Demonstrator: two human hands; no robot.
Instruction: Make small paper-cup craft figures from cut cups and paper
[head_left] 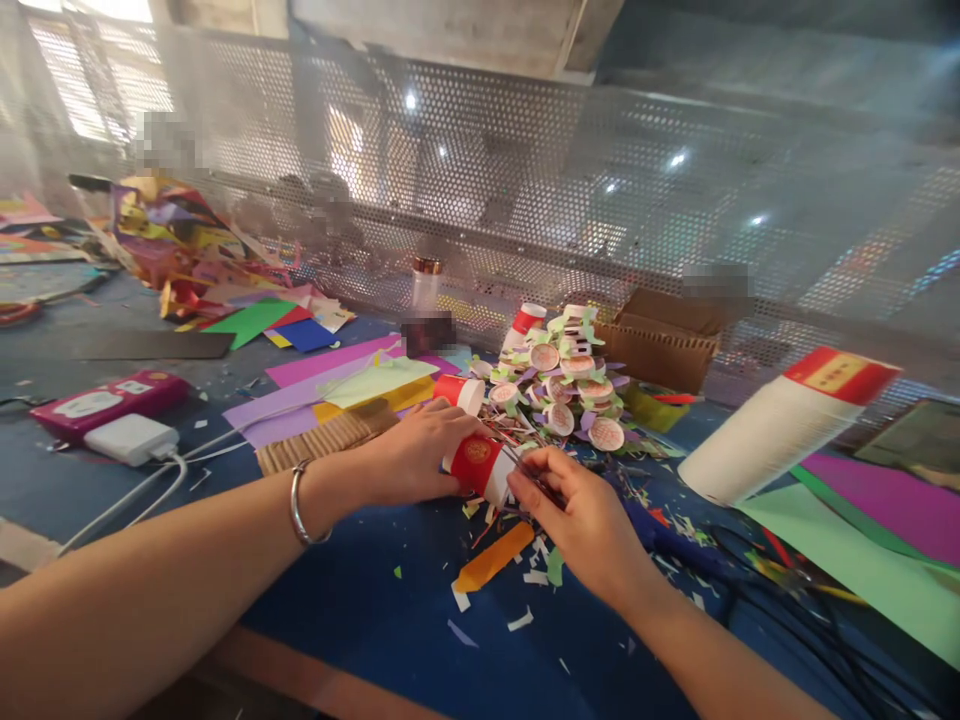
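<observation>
My left hand [420,450], with a metal bangle at the wrist, is closed around a red and white paper cup [480,462] tipped on its side. My right hand [574,510] is at the cup's open end, its fingers pinched on something thin, dark and stick-like that I cannot name for sure. Just behind the left fingers lies another red and white cup [469,394]. A heap of small cup-shaped paper pieces [559,385] with green and purple bits rises behind the right hand. Below the held cup lies an orange paper strip [495,557].
A long stack of nested cups [780,425] leans at the right beside green paper [862,560] and black cables [810,620]. At left are a magenta power strip [112,405], a white charger [131,438] and corrugated cardboard [330,437]. A perforated screen [480,190] stands behind.
</observation>
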